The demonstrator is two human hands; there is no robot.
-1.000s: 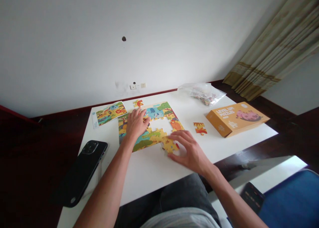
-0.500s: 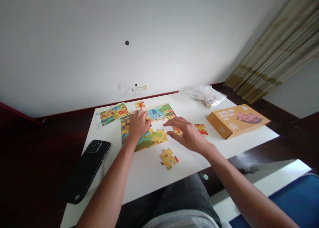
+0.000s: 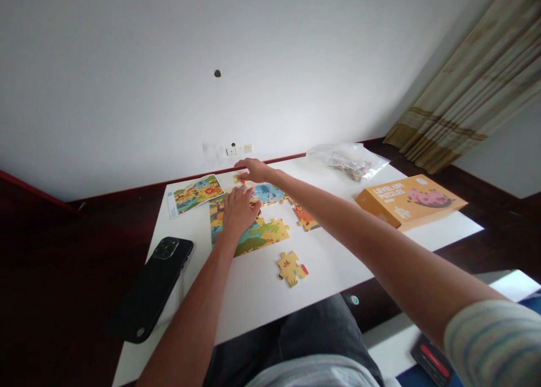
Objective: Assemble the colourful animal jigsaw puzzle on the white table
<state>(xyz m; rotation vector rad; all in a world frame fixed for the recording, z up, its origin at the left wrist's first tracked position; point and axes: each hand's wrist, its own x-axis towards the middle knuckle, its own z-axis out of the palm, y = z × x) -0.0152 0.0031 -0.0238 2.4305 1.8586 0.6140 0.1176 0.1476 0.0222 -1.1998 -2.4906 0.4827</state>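
— Fingers of the left hand (image 3: pixel 239 209) lie flat and spread on the puzzle (image 3: pixel 253 218), pinning it to the table (image 3: pixel 253 302), gripping nothing.

— And the right hand (image 3: pixel 255 169)?

— Stretched to the far edge, fingers loosely open over a small loose piece (image 3: pixel 239 178); whether they touch it, I cannot tell.

— Progress?

— Roughly half joined, I judge. A gap shows mid-puzzle, and a yellow piece (image 3: pixel 291 268) lies apart near the front.

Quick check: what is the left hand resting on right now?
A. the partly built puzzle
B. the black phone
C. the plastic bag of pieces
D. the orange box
A: the left hand lies flat on the partly built puzzle, while the black phone sits apart near the table's left edge.
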